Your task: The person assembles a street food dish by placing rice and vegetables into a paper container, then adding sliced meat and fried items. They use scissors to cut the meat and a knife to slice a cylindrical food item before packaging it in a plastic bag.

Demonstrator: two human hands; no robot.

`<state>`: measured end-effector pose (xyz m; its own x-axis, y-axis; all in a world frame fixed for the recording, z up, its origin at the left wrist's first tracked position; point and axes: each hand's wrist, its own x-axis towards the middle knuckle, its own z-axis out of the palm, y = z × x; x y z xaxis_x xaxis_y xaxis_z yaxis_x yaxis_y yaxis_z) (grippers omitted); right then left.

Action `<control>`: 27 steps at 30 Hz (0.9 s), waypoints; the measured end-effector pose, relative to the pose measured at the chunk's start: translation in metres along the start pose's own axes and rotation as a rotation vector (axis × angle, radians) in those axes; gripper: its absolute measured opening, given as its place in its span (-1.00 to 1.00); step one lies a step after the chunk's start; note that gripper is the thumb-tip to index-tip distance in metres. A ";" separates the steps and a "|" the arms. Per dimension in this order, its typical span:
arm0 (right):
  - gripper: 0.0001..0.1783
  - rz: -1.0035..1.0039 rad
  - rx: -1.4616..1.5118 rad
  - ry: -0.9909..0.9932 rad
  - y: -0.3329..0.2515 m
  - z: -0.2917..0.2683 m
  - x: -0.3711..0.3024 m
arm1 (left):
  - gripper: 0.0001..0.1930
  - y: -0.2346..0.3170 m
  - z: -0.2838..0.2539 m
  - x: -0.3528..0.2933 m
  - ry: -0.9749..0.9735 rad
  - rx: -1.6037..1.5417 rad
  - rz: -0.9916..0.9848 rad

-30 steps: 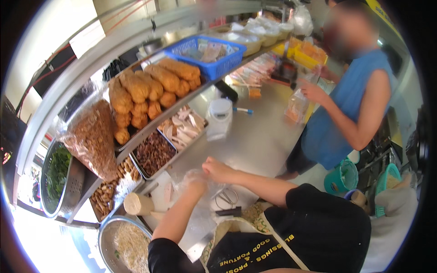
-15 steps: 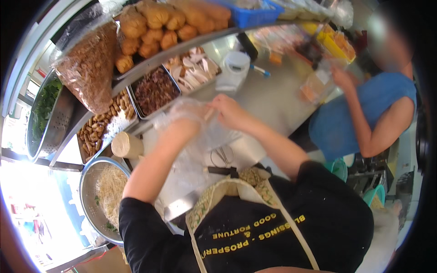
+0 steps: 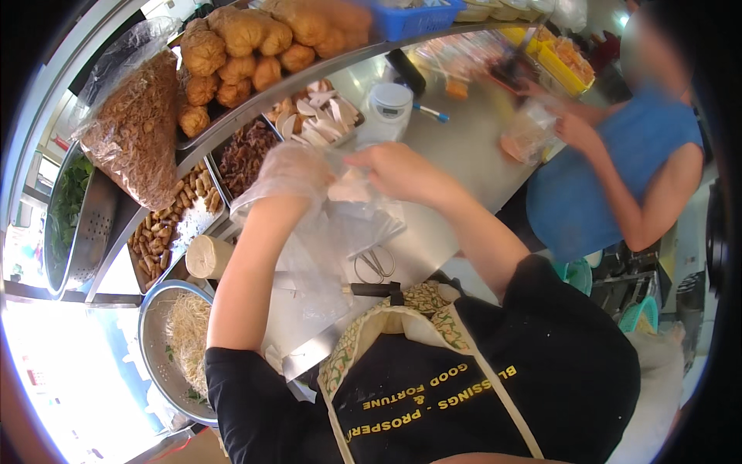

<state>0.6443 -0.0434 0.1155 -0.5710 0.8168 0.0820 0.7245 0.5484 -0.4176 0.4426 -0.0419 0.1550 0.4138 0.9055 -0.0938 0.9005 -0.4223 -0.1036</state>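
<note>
My left hand [image 3: 296, 170] wears a loose clear plastic glove and is held over the steel counter. It is bent downward, and its fingers are hidden. My bare right hand [image 3: 390, 172] pinches the edge of a clear plastic bag [image 3: 369, 226] close beside it. The bag hangs below both hands. A pale pinkish piece [image 3: 352, 187] shows between the hands, too blurred to name. Just beyond lie a tray of sliced white-and-brown pieces [image 3: 321, 114], a tray of dark shredded food [image 3: 243, 157] and a white digital scale [image 3: 389, 104].
Scissors [image 3: 376, 265] and a black-handled knife [image 3: 372, 290] lie near my apron. At left are a colander of pale shreds [image 3: 185, 329], a beige cylinder [image 3: 207, 257] and a tray of brown rolls [image 3: 158, 241]. A co-worker in blue [image 3: 610, 182] holds another bag [image 3: 529, 131].
My gloved left hand has moved up and slightly left, over the tray edges. My right hand has risen a little. The co-worker's bag has shifted slightly upward.
</note>
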 end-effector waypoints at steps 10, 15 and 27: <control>-0.53 0.243 0.078 0.230 0.073 -0.053 -0.019 | -0.78 -0.067 0.052 -0.093 0.613 -0.506 0.021; -0.59 0.495 -0.276 0.503 0.143 -0.101 -0.040 | -0.79 -0.070 0.121 -0.172 0.517 -0.782 -0.349; -0.56 0.328 0.100 0.066 0.104 0.101 -0.062 | -0.79 -0.026 0.172 -0.211 0.479 -0.866 -0.440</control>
<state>0.7158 -0.0550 -0.0248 -0.2856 0.9582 -0.0138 0.8218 0.2375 -0.5178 0.3086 -0.2290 0.0068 -0.1287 0.9719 0.1973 0.6936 -0.0540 0.7184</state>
